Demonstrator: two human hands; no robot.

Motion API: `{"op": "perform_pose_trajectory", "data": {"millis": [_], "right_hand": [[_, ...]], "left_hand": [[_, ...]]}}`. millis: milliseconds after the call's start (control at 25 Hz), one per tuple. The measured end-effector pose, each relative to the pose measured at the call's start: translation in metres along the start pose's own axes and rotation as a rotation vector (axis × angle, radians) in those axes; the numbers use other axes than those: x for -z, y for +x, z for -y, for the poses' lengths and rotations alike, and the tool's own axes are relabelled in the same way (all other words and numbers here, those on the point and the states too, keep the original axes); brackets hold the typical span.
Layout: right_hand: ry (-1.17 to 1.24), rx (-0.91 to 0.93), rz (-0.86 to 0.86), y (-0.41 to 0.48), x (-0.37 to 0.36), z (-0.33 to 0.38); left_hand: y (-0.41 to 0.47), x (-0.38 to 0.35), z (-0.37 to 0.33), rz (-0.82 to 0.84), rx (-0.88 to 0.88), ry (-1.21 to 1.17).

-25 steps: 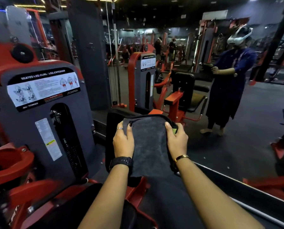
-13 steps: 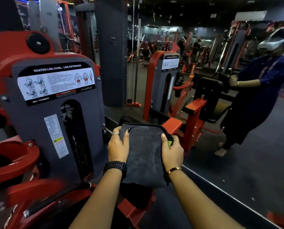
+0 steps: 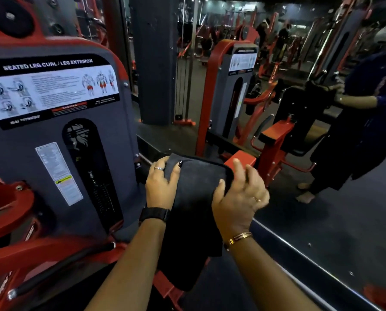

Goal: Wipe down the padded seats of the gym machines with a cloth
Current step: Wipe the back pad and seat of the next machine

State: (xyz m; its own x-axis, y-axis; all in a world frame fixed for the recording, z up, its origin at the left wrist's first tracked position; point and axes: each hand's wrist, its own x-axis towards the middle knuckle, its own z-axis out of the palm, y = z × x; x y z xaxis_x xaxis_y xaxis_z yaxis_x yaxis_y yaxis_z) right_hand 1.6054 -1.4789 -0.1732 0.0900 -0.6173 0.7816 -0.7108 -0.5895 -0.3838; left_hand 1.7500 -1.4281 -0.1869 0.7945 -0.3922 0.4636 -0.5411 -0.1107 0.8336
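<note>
Fingers of the left hand (image 3: 161, 187) lie relaxed over the upper left corner of the cloth (image 3: 196, 198). The thumb, its nail dark, is laid flat on the fabric, and the other fingers, one with a ring, slope down the pad's side. Nothing is pinched; the palm presses the cloth down. A black watch (image 3: 155, 214) sits on that wrist, and the forearm runs straight up from the lower edge of the view.

On the cloth's right edge, the right hand (image 3: 241, 194) touches the fabric with the thumb only. Its other fingers are lifted off, loosely spread and slightly bent, holding nothing. A ring shows on one finger and a gold bracelet (image 3: 238, 237) on the wrist. This forearm comes in from the lower right, angled inward.

Dark grey and folded, the cloth is draped over the top of the upright black pad (image 3: 183, 274), whose lower part shows beneath it.

Just left of the pad stands the grey and red weight-stack housing (image 3: 111, 153) with a chart headed "SEATED LEG CURL / LEG EXTESION" (image 3: 52, 90). To the right a wall mirror (image 3: 344, 221) reflects the machine and the person, dressed in dark blue, arms reaching to the pad.
</note>
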Motion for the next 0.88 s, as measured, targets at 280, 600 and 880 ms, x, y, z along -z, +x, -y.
{"op": "perform_pose_trajectory", "data": {"millis": [280,600,880], "right_hand": [[-0.212,0.382,0.508,-0.021,-0.015,0.028],[-0.461,0.384,0.536,-0.026,-0.026,0.031],[-0.586,0.474,0.494,-0.007,-0.043,0.044]], "left_hand": [[0.018,-0.008,0.007,0.143,-0.145,0.009],[0.063,-0.01,0.056,0.239,-0.35,-0.018],[0.087,-0.02,0.096,0.342,-0.438,-0.258]]}}
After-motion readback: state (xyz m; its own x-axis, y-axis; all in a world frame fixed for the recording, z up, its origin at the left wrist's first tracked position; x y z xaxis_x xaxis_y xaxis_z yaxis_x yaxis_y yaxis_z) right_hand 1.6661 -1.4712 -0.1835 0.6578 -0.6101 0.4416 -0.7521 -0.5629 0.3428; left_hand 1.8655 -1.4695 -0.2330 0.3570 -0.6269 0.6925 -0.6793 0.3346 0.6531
